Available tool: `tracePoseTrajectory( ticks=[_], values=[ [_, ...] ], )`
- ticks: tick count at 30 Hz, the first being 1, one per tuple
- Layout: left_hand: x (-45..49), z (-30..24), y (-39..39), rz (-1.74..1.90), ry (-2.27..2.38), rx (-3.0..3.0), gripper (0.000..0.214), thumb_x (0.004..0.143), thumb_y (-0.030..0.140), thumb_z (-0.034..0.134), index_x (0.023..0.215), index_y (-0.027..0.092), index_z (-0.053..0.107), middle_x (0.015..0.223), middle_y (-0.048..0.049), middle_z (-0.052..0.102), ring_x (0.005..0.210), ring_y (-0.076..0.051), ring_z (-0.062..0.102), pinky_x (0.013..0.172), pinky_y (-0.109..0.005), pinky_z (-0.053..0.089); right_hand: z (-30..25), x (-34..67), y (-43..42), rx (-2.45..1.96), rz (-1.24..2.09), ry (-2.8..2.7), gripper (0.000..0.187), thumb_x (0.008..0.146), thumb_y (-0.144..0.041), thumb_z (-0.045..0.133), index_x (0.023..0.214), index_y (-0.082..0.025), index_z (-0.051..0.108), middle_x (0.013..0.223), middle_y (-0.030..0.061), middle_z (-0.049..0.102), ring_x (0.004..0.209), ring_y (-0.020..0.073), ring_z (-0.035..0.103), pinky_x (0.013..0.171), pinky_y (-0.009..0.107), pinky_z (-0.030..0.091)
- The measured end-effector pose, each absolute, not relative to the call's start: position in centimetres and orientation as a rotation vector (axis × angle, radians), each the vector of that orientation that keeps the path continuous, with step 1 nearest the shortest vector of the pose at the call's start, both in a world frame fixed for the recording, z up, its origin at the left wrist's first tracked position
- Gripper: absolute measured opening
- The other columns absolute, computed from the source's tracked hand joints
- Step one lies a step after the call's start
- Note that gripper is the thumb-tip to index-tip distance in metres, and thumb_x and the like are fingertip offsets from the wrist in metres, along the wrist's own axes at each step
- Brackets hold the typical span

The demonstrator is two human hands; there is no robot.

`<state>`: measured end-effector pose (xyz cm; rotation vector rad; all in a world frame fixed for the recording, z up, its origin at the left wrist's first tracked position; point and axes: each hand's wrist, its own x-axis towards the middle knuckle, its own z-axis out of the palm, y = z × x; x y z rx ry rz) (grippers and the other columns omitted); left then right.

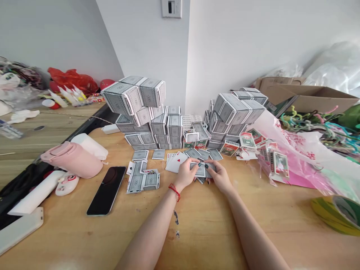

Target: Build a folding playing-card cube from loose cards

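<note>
My left hand [186, 172] and my right hand [218, 175] meet over the wooden table [202, 232], both closed on a small bunch of grey-backed playing cards [200, 169]. A red string circles my left wrist. Face-up cards [176, 160] lie just left of my hands. A loose heap of grey-backed cards [143, 179] sits further left. Behind my hands rise stacks of grey card boxes [153, 112], with a second stack [234, 110] to the right.
A black phone [107, 190] lies left of the cards, beside a pink bottle [72, 159] and white objects. Pink plastic bags [284, 150], coloured cords, a cardboard box [309, 98] and a green tape roll [340, 214] fill the right side.
</note>
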<state>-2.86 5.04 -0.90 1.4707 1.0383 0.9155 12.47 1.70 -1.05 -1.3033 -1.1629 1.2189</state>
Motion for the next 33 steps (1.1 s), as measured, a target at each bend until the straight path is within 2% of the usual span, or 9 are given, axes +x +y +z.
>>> tracePoseTrajectory(
  ticks=[4,8,14,19,21,24,27,30,33],
  values=[
    [-2.5,-1.3,4.9,0.973,1.052,1.450,0.020,0.083,0.030,0.045,0.096,0.016,0.053,0.055,0.0041,0.050,0.035,-0.007,0.044,0.036,-0.019,0.037,-1.2,12.3,1.7,-1.289,1.209,-1.120,0.033,0.074,-0.043,0.055,0.099,-0.021,0.050,0.056,-0.0048,0.053,0.037,0.0101,0.049,0.032,0.020,0.037],
    [-2.5,-1.6,4.9,0.978,1.079,1.478,0.020,0.084,0.032,0.044,0.094,0.017,0.052,0.054,0.0040,0.050,0.036,-0.009,0.045,0.038,-0.020,0.037,-1.3,12.0,1.7,-1.282,1.219,-1.135,0.034,0.075,-0.044,0.053,0.099,-0.021,0.049,0.050,-0.0058,0.050,0.036,0.0109,0.047,0.032,0.021,0.036],
    [-2.2,-1.3,4.7,1.022,1.124,1.576,0.010,0.081,0.026,0.051,0.088,0.020,0.056,0.056,0.0033,0.052,0.045,-0.010,0.048,0.047,-0.021,0.039,-1.1,11.1,1.4,-1.277,1.275,-1.172,0.034,0.077,-0.046,0.052,0.100,-0.021,0.048,0.047,-0.0056,0.052,0.033,0.0111,0.044,0.031,0.021,0.033],
    [-2.3,-1.2,4.4,1.096,1.163,1.601,0.026,0.089,0.031,0.036,0.108,0.019,0.048,0.054,0.0044,0.048,0.047,-0.011,0.047,0.050,-0.023,0.037,-1.1,11.3,1.6,-1.294,1.144,-1.062,0.036,0.073,-0.043,0.057,0.101,-0.021,0.050,0.057,-0.0042,0.052,0.035,0.0101,0.045,0.032,0.022,0.036],
    [-2.5,-1.0,4.3,1.107,1.232,1.684,0.028,0.090,0.032,0.034,0.110,0.019,0.047,0.061,0.0026,0.051,0.052,-0.012,0.050,0.055,-0.024,0.039,-1.4,11.9,1.8,-1.313,1.034,-0.963,0.041,0.071,-0.042,0.060,0.104,-0.022,0.048,0.064,-0.0033,0.053,0.037,0.0097,0.046,0.032,0.023,0.037],
    [-2.6,-0.7,4.0,1.062,1.290,1.950,0.025,0.084,0.035,0.046,0.103,0.020,0.052,0.084,-0.0033,0.058,0.076,-0.017,0.055,0.071,-0.030,0.043,-2.0,13.0,2.3,-1.332,0.868,-0.829,0.049,0.069,-0.042,0.062,0.109,-0.023,0.042,0.070,-0.0028,0.052,0.038,0.0094,0.046,0.034,0.024,0.038],
    [-2.4,-0.7,3.6,0.985,1.264,2.230,0.049,0.068,0.044,0.065,0.108,0.019,0.051,0.103,-0.0084,0.054,0.097,-0.025,0.049,0.084,-0.039,0.040,-2.5,13.9,2.6,-1.352,0.795,-0.771,0.053,0.069,-0.042,0.063,0.112,-0.023,0.038,0.072,-0.0021,0.053,0.040,0.0096,0.047,0.035,0.024,0.037],
    [-2.2,-0.9,3.5,0.900,1.270,2.361,0.068,0.058,0.047,0.071,0.116,0.019,0.048,0.109,-0.0104,0.051,0.100,-0.029,0.045,0.087,-0.045,0.037,-2.6,14.2,2.6,-1.369,0.781,-0.779,0.054,0.069,-0.042,0.062,0.112,-0.023,0.037,0.074,-0.0009,0.054,0.040,0.0093,0.047,0.035,0.023,0.037],
    [-2.2,-0.9,3.6,0.860,1.262,2.374,0.064,0.063,0.039,0.069,0.120,0.020,0.045,0.110,-0.0096,0.052,0.101,-0.029,0.044,0.088,-0.046,0.036,-2.6,14.1,2.4,-1.376,0.782,-0.796,0.052,0.069,-0.042,0.062,0.112,-0.024,0.038,0.076,-0.0003,0.055,0.041,0.0093,0.047,0.036,0.023,0.038]
  ],
)
